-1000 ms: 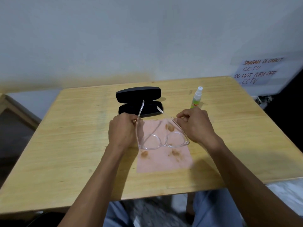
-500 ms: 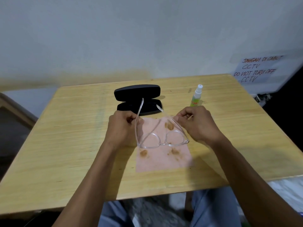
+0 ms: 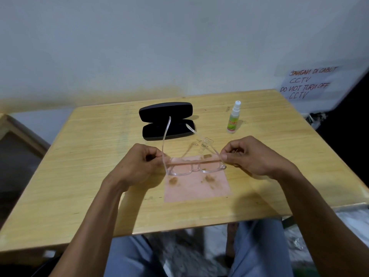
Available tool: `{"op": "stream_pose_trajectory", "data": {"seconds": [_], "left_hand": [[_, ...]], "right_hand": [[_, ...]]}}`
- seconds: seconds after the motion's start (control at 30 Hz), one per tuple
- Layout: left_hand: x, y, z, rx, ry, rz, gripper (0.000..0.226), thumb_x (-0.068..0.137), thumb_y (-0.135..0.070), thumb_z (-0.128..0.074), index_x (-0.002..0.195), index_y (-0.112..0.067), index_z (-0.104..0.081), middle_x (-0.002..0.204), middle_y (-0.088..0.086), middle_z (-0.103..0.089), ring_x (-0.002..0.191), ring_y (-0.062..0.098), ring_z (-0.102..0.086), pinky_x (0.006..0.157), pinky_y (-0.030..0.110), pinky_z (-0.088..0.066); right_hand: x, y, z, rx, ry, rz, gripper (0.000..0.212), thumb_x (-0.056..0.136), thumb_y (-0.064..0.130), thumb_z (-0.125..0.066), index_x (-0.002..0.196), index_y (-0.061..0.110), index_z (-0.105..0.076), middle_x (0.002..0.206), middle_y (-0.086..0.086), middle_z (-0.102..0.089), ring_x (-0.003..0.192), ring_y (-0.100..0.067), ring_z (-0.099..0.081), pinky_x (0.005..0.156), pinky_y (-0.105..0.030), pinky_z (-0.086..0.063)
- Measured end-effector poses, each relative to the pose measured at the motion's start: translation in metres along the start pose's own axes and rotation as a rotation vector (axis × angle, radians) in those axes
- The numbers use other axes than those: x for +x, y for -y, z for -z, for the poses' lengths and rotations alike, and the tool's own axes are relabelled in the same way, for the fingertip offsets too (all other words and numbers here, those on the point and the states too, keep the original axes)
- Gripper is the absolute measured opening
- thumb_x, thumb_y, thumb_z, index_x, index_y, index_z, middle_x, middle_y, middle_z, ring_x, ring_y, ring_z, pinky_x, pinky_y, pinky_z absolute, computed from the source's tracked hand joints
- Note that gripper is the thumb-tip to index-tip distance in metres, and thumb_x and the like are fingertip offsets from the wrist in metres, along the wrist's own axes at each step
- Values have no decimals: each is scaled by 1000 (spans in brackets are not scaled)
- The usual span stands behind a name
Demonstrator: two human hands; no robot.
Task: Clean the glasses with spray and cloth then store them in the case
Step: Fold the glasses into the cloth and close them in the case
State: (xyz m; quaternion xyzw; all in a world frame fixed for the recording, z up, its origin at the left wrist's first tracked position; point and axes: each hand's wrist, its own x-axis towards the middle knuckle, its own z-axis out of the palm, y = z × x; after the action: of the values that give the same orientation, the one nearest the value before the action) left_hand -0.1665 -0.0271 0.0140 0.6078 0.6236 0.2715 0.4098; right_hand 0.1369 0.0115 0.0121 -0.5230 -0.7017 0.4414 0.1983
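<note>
Your left hand (image 3: pixel 137 166) and right hand (image 3: pixel 253 156) pinch the glasses (image 3: pixel 196 166) at the hinges, above the stained cloth (image 3: pixel 199 186). The open case (image 3: pixel 167 121) sits at 12 o'clock. Twist unevenly and the arms could strain or slip.

wooden table (image 3: pixel 79 176), case (image 3: pixel 167 124), spray bottle (image 3: pixel 233 118), cloth (image 3: pixel 199 186)

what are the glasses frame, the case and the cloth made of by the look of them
Glasses: clear, glossy plastic; the pink cloth shows through. Case: black, matte, likely a hard shell; it holds a rigid open clamshell shape. Cloth: thin pink fabric, probably microfibre, lying flat, with brown stains.
</note>
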Motion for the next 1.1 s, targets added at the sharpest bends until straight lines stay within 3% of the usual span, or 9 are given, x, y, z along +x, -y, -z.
{"op": "stream_pose_trajectory", "data": {"seconds": [0.13, 0.27, 0.37, 0.5, 0.6, 0.73, 0.8, 0.97, 1.1], "left_hand": [[-1, 0, 1, 30, 58, 23, 24, 95, -18, -64, 77, -6, -75, 72, 9, -72, 66, 14, -60, 62, 26, -48], [-8, -2, 1, 71, 49, 55, 32, 100, -16, -55, 79, -3, -74, 58, -14, -66, 51, 0, -49, 54, 15, -40], [-23, 3, 4, 85, -149, 78, 25, 96, -28, -60, 79, -18, -76, 76, -6, -73, 64, 9, -60, 58, 23, -45], [-55, 7, 0, 246, -440, -4, 11, 86, -32, -72, 77, -26, -73, 73, -6, -65, 69, 17, -58, 60, 31, -44], [-75, 8, -15, 316, -361, -135, 10, 80, -39, -74, 83, -29, -76, 76, -9, -63, 74, 9, -57, 62, 27, -45], [-78, 12, -29, 411, -236, -184, 33, 75, -63, -68, 88, -35, -80, 78, -14, -58, 80, 16, -60, 72, 40, -50], [-76, 14, -34, 454, -230, -175, 30, 72, -59, -65, 88, -38, -79, 77, -15, -55, 81, 17, -59, 75, 45, -50], [-68, 19, -40, 465, -284, -216, 9, 74, -45, -78, 78, -38, -80, 72, -18, -54, 76, 18, -57, 71, 46, -47], [-66, 13, -48, 536, -328, -323, 18, 78, -39, -66, 79, -28, -79, 71, -20, -43, 75, 15, -49, 70, 40, -40]], "right_hand": [[-1, 1, 1, -65, 38, -2, 12, 94, 24, -69, 85, 20, -77, 64, 12, -65, 56, 6, -52, 56, -12, -42], [-5, 1, 1, -101, 11, -22, 16, 95, 27, -67, 84, 20, -77, 64, 9, -63, 59, 0, -52, 60, -20, -43], [-21, -2, 0, -123, -163, -16, 15, 94, 27, -68, 81, 21, -74, 62, 9, -63, 58, -4, -54, 61, -24, -46], [-53, -8, -14, -162, -328, 141, 5, 85, 20, -78, 82, 24, -77, 68, 6, -69, 64, -12, -61, 58, -16, -46], [-66, -17, -32, -258, -272, 257, 14, 77, 19, -86, 89, 22, -80, 80, 11, -72, 78, 0, -64, 66, -6, -43], [-64, -25, -38, -308, -221, 303, 22, 73, 20, -89, 94, 18, -82, 79, 11, -68, 73, 12, -59, 65, -4, -39], [-62, -24, -35, -309, -198, 274, 23, 74, 24, -89, 95, 20, -82, 81, 8, -69, 74, 9, -59, 64, -8, -39], [-58, -21, -39, -259, -197, 258, 8, 75, 22, -88, 80, 24, -82, 76, 5, -69, 70, 3, -58, 62, -23, -39], [-55, -21, -42, -315, -222, 291, 7, 81, 22, -83, 78, 21, -76, 77, 6, -66, 69, 4, -55, 63, -25, -40]]}}
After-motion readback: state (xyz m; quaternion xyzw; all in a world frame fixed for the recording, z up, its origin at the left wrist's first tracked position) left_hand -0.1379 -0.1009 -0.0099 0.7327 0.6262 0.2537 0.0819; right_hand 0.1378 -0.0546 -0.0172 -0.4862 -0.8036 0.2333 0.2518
